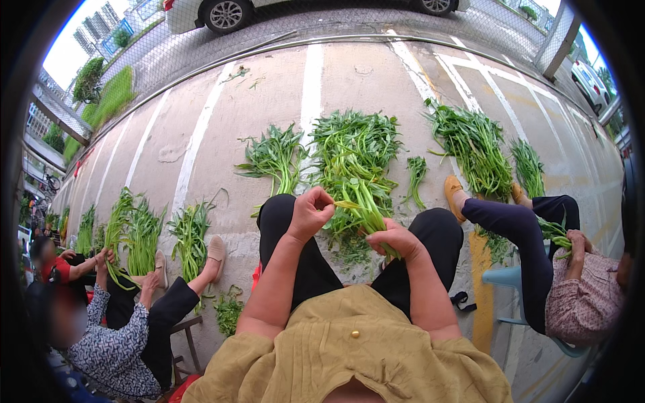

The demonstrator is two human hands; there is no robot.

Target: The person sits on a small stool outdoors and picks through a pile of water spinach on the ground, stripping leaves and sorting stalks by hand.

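Observation:
My right hand (396, 238) grips a small bunch of water spinach (367, 211) by its stems, above the gap between my knees. The thumb and fingers of my left hand (310, 214) are pinched at the tip of a yellowed leaf (347, 204) on that bunch. Just beyond, on the ground, lies a broad pile of leafy water spinach (355, 146). To its left is a smaller pile (276, 156) with pale stems towards me, and a thin little bundle (416, 179) rests to its right. Leaf scraps (352, 252) are strewn between my feet.
Co-workers sit on both sides: one in a patterned shirt (108, 337) at left, another on a blue plastic stool (504, 277) at right. More greens (471, 146) lie before them. A chain-link fence (322, 20) and parked car (227, 15) stand beyond the painted concrete.

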